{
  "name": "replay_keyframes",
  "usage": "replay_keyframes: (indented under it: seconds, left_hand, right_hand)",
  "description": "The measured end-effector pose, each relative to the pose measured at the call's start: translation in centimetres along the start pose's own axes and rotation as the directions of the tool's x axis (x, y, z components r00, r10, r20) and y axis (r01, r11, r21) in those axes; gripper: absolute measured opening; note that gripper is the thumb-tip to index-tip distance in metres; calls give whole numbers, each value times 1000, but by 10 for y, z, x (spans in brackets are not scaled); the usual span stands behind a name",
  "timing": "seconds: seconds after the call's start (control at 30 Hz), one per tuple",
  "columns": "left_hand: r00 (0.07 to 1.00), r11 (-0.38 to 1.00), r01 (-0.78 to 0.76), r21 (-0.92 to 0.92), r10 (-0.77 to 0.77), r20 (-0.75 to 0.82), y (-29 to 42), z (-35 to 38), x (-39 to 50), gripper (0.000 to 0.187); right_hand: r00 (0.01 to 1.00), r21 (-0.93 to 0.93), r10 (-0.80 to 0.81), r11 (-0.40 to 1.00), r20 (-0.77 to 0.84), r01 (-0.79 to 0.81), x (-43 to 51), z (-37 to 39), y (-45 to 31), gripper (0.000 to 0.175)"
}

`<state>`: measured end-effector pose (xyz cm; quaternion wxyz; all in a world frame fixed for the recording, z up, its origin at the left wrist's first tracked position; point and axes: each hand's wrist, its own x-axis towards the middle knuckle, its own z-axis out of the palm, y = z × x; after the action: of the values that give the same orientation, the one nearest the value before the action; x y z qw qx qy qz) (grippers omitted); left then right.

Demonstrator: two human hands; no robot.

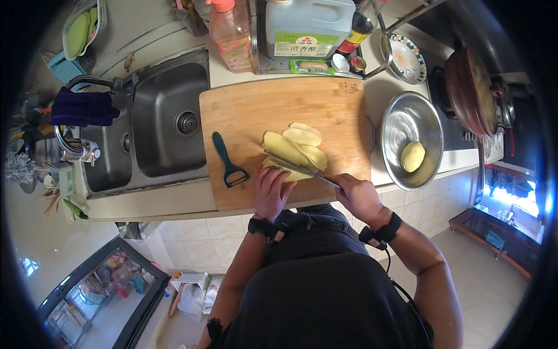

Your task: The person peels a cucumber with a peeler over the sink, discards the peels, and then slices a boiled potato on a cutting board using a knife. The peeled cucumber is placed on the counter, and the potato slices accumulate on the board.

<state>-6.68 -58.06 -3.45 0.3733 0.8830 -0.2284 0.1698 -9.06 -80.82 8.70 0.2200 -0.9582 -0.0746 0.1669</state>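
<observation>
My right hand (358, 195) grips the handle of a kitchen knife (301, 169) near the front edge of a wooden cutting board (248, 102). The blade slants up and left, alongside a peeled potato piece (295, 176). That piece is held down at its left end by the fingers of my left hand (271, 192). Just beyond the blade, several thin potato slices (285, 148) overlap on the board. Left of them lies a dark green peeler (224, 152). The knife's lower edge is hidden between the potato and the slices.
Right of the board stands a steel bowl (394, 126) with a peeled potato (413, 157) in it. A lidded pan (468, 94) sits on the stove. The double sink (170, 100) is at left. Behind the board stand a spray bottle (231, 41) and a vinegar jug (309, 26).
</observation>
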Motion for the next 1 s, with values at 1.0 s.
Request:
replay_keyframes:
  seconds: [1.0]
  left_hand:
    - [1000, 1000, 2, 24, -2, 0, -3, 0, -5, 36]
  right_hand:
    - [994, -94, -84, 993, -72, 77, 24, 33, -18, 34]
